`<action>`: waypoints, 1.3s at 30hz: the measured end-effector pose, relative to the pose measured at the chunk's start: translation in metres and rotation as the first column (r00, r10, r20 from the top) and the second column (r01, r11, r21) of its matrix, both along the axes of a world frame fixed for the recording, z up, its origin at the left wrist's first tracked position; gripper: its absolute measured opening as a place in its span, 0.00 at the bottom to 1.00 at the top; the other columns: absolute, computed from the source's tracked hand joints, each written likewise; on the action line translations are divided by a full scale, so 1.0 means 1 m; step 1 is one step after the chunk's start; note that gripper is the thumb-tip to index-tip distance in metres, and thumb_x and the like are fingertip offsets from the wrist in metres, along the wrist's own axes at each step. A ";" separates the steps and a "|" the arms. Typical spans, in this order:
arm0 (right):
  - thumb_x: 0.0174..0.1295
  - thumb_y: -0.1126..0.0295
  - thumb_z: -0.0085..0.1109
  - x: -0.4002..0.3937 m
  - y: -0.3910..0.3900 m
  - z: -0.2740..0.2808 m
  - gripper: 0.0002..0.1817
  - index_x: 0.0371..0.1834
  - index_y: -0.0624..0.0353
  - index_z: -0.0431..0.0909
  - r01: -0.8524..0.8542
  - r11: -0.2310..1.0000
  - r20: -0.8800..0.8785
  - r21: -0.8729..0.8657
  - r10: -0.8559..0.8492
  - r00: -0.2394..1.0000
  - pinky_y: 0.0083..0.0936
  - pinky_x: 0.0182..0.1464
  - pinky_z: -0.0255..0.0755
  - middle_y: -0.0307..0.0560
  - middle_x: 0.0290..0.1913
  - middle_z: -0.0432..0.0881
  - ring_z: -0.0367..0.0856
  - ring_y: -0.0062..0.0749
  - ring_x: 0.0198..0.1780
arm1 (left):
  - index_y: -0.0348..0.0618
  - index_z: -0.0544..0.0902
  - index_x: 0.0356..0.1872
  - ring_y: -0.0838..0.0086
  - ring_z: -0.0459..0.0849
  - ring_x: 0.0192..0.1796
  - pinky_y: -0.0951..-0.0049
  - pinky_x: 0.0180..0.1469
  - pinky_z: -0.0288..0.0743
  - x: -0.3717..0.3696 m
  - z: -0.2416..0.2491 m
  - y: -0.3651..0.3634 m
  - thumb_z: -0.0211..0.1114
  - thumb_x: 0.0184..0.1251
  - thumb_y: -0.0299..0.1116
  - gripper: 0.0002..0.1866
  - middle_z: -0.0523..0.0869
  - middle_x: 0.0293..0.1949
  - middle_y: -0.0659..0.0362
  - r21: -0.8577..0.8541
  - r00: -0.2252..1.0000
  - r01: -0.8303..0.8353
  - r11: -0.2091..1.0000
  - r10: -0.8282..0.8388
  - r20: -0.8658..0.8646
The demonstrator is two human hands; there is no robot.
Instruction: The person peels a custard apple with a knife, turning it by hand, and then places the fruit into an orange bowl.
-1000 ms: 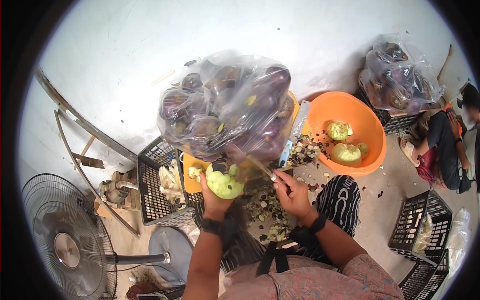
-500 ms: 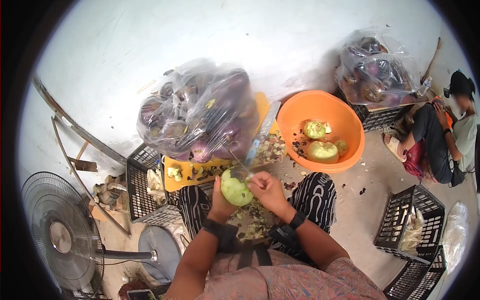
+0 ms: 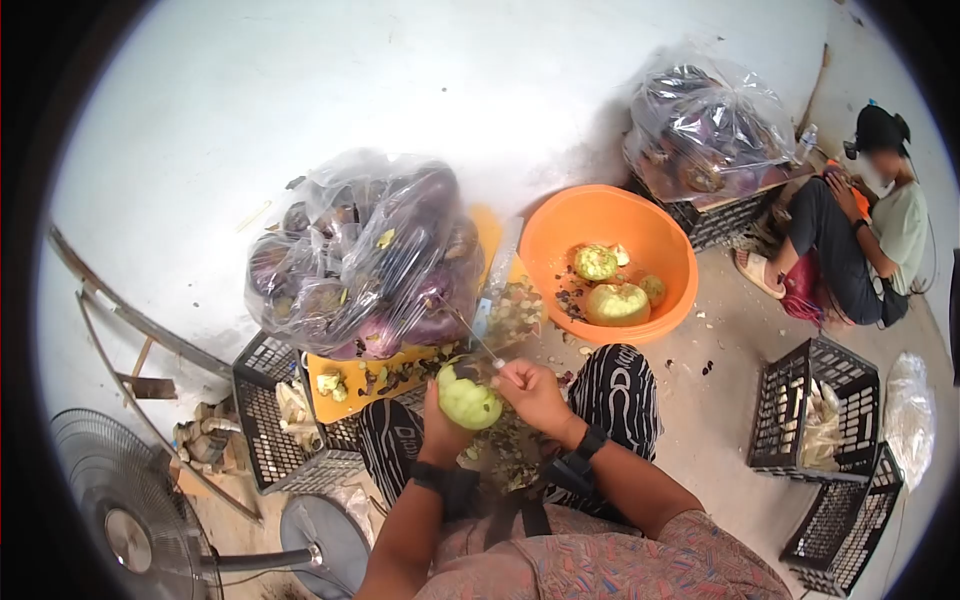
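Note:
My left hand is wrapped round the lower left side of a mostly peeled, pale-green round eggplant. A dark patch of skin shows near its top. My right hand is closed on the handle of a thin knife, whose narrow blade points up and left above the eggplant. The fingers of that hand are close to the eggplant's right side. Peel scraps lie below, between my knees. Behind the knife, a clear plastic bag holds several dark purple eggplants.
An orange basin with several peeled eggplants and scraps stands ahead right. A yellow board lies under the bag. Black crates and a fan are left; more crates stand right. Another person sits far right beside a second bag.
The camera view has swung, so the basin and bags appear further left. The eggplant appears turned in my left hand, showing more dark skin at its top. Both hands keep their hold.

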State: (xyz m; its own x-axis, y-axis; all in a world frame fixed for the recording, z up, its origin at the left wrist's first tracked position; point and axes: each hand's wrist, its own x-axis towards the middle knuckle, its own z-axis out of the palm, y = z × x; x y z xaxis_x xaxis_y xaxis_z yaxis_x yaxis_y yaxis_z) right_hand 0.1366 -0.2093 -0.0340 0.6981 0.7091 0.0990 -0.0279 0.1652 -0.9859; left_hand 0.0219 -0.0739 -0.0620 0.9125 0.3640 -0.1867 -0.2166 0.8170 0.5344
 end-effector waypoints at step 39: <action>0.69 0.66 0.58 -0.021 0.009 0.003 0.14 0.47 0.66 0.82 0.415 0.898 0.102 -0.146 -0.403 0.909 0.20 0.36 0.70 0.37 0.33 0.82 0.74 0.16 0.34 | 0.49 0.57 0.74 0.56 0.70 0.69 0.50 0.71 0.62 -0.015 0.018 -0.007 0.35 0.79 0.55 0.31 0.68 0.70 0.53 0.074 0.988 0.115 0.991 -0.122 0.099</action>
State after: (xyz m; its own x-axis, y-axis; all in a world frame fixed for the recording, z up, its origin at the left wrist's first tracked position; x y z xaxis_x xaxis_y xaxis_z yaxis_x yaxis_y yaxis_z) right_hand 0.1157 -0.2005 -0.0307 0.9258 0.3725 0.0647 0.0749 -0.0129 -0.9971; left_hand 0.0074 -0.0808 -0.0441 0.9629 0.2612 -0.0676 -0.1777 0.8025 0.5695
